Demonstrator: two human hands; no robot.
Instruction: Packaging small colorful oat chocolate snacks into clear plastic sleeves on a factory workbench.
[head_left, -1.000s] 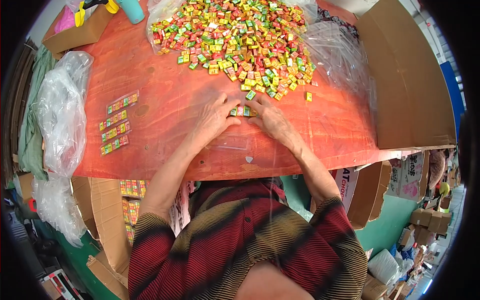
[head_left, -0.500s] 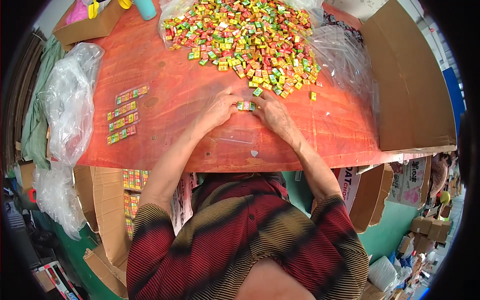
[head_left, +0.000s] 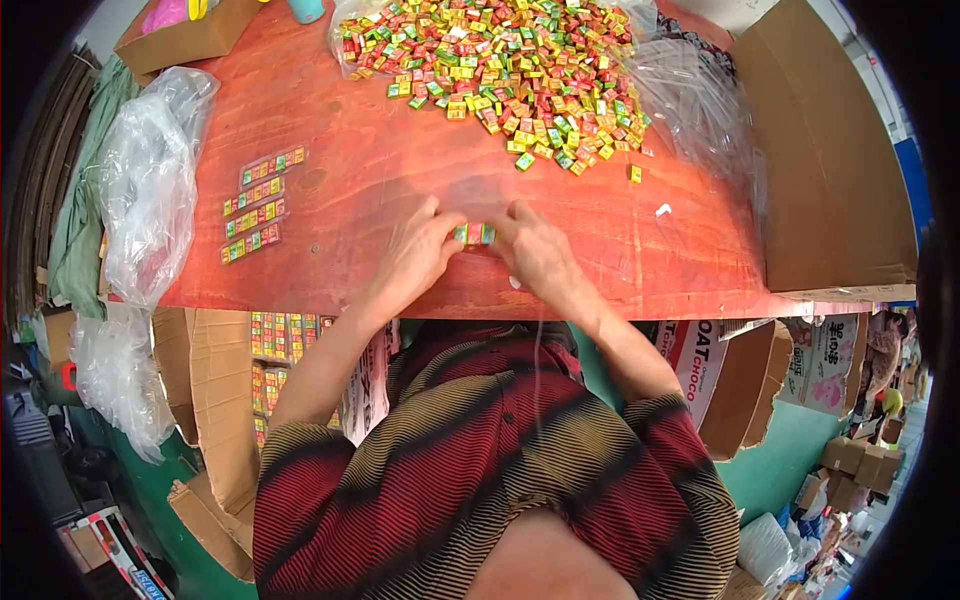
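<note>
Near the table's front edge, a short row of small red, yellow and green boxes sits between my two hands. The fingers of my left hand are closed on the row's left end. My right hand pinches the right end, covering part of it. Farther back lies a large pile of loose small boxes in the same colours. To the left, several filled clear strips of such boxes lie roughly parallel on the red table.
A crumpled clear bag hangs over the table's left edge. Clear plastic sleeves lie right of the pile, beside a tall cardboard panel. An open carton stands back left. Below the table, a box holds packed strips.
Both hands have drawn the row nearer to me and slightly left, toward the table's front edge. The whole view has shifted a little. A small white scrap now shows at the right.
</note>
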